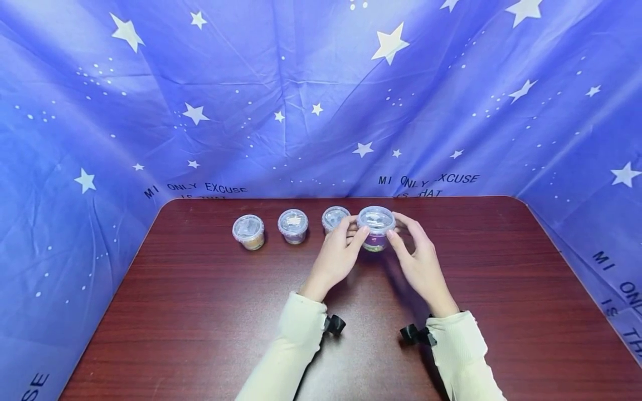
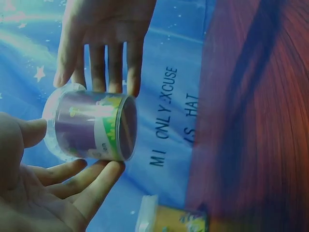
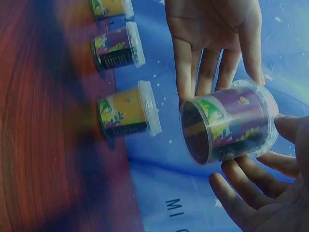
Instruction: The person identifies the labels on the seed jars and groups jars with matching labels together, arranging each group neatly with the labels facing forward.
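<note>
A small round plastic tub (image 1: pixel 376 240) with a purple label and a clear lid is held up off the table between both hands. My left hand (image 1: pixel 339 253) grips its left side, thumb near the lid and fingers along the wall. From the opposite side my right hand (image 1: pixel 420 262) holds it the same way. Both wrist views show the tub's bottom, and it tilts a little in the right wrist view. Just left of it stands an orange-labelled tub (image 3: pixel 126 113), partly hidden behind my left hand in the head view.
Further left on the brown table (image 1: pixel 200 317) are another purple-labelled tub (image 1: pixel 293 227) and another orange-labelled one (image 1: pixel 249 233), spaced out in a row with lids on. A blue star-patterned cloth (image 1: pixel 311 67) hangs behind the table and along its sides.
</note>
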{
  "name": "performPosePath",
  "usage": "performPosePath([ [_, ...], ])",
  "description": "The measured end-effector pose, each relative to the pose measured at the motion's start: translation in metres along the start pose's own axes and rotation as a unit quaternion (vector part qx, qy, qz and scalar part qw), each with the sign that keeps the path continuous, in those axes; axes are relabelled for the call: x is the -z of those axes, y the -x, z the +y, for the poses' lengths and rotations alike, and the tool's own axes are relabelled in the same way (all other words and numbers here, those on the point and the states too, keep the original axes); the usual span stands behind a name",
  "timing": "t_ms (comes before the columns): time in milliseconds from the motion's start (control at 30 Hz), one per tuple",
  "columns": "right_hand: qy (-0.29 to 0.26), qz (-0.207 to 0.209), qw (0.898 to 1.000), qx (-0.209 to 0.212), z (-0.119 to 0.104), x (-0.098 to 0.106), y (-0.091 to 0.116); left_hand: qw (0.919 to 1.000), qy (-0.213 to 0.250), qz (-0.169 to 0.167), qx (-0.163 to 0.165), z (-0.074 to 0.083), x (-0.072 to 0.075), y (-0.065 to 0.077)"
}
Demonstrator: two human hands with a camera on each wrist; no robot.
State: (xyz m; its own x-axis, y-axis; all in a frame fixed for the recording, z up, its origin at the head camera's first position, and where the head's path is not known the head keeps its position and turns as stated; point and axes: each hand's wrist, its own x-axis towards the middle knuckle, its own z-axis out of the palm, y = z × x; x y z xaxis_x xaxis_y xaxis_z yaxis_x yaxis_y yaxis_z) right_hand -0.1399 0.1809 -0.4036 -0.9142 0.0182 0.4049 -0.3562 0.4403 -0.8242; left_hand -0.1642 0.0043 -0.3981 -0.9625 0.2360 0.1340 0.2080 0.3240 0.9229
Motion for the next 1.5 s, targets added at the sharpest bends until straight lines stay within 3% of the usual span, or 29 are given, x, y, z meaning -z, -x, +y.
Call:
performPosePath([
  [267, -0.027, -0.036, 0.999, 0.003, -0.006, -0.006, 0.010, 0.9999, -0.002, -0.014, -0.001, -0.006, 0.022, 0.020],
  [500, -0.028, -0.082, 0.996, -0.003, -0.006, -0.010, 0.020, 0.9998, -0.003, -0.019, -0.007, -0.017, 0.031, 0.038],
  [733, -0.047, -0.100, 0.994, 0.005, -0.010, -0.018, 0.023, 0.9999, 0.010, -0.013, 0.004, -0.022, 0.041, 0.048],
  [1167, -0.114, -0.127, 0.985, -0.026, -0.013, -0.035, 0.029, 0.9979, 0.058, -0.004, 0.029, -0.032, 0.050, 0.066],
  [1500, -0.112, -0.136, 0.983, -0.042, -0.017, -0.043, 0.032, 0.9977, 0.058, 0.015, 0.032, -0.033, 0.054, 0.075],
])
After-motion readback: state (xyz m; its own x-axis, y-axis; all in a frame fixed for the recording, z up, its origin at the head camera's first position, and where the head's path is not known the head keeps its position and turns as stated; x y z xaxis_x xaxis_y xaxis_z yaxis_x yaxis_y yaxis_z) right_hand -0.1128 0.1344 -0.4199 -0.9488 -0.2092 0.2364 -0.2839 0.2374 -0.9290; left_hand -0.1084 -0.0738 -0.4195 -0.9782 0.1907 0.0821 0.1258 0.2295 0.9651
